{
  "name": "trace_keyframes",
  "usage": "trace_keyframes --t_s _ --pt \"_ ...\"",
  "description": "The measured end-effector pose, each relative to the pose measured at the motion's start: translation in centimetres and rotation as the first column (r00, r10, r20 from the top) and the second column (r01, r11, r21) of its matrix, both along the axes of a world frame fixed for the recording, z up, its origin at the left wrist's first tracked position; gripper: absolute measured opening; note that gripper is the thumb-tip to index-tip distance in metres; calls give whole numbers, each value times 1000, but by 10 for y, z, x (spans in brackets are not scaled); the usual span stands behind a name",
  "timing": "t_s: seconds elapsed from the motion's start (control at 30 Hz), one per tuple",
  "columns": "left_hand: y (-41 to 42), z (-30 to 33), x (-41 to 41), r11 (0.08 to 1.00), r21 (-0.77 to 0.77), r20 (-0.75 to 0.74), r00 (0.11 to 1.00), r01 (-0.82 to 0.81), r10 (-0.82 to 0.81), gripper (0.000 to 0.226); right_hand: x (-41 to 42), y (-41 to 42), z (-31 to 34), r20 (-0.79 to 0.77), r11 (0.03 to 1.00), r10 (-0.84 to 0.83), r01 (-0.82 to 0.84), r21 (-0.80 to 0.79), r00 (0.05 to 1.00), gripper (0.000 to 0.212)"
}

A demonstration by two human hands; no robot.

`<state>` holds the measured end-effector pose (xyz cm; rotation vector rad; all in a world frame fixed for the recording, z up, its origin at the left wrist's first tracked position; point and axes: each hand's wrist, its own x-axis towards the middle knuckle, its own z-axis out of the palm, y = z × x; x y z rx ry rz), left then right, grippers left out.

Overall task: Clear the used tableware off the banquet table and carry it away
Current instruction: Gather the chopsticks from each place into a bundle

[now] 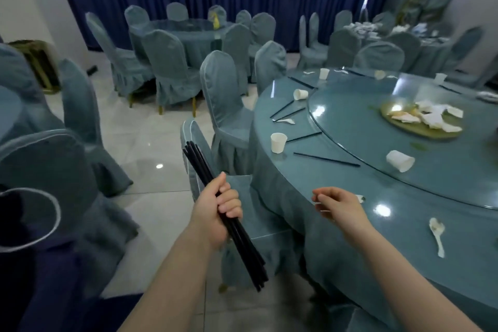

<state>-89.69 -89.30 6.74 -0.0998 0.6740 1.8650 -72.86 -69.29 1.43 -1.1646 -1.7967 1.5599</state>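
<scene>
Clearing partly done. Left hand [215,213] grips a bundle of black chopsticks [229,224] beside the banquet table [283,197]; right hand [339,206] hovers at its near edge, fingers loosely curled, empty. Paper cups [278,142], loose chopsticks [326,159], a spoon [437,234] and the littered plate [423,123] remain.

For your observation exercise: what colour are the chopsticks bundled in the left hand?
Black, clearest in the head view: chopsticks, left hand.

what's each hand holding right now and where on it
The left hand grips a bundle of black chopsticks around its middle, ends sticking out both ways. The right hand holds nothing, its fingers loosely curled.
</scene>
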Motion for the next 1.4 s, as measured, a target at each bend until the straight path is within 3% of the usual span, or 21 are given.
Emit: trace_keyframes --t_s 0.17,0.33,0.47,0.63,0.7,0.83,0.93,1.0,1.03,1.2,1.4 --pt "41 -7 -60 999 -26 -4 999 33 -33 45 -31 44 -17 128 994 -68 56 93 989 18" --pt "102 -18 -126 997 -72 -2 1000 -12 12 39 -85 136 -52 353 977 -70 -7 213 933 15" --pt "153 -28 -178 989 -118 -23 996 -90 88 34 -127 229 -92 630 936 -29 -201 290 776 31" --pt "214 -41 -227 962 -190 -1 980 -195 199 33 -151 308 -136 801 903 -128 -265 338 585 45" --pt "234 -46 -241 954 -213 18 976 -210 218 34 -165 329 -145 829 883 -135 -314 349 543 33" --pt "259 -57 -259 941 -273 21 976 -201 215 34 -206 352 -151 799 783 -46 -475 401 599 22" --pt "272 -61 -272 934 -285 32 972 -214 232 33 -242 367 -150 776 748 5 -517 416 631 44" --pt "279 -61 -280 934 -288 34 973 -210 229 33 -259 381 -152 831 717 19 -586 377 557 61" --pt "280 -61 -284 935 -288 33 974 -206 225 33 -265 387 -153 851 700 24 -616 361 525 59" --pt "280 -58 -297 942 -260 35 973 -212 229 34 -283 405 -161 829 614 33 -666 424 558 23" --pt "267 -55 -307 934 -252 40 962 -252 271 35 -306 419 -150 925 568 156 -798 203 346 10"
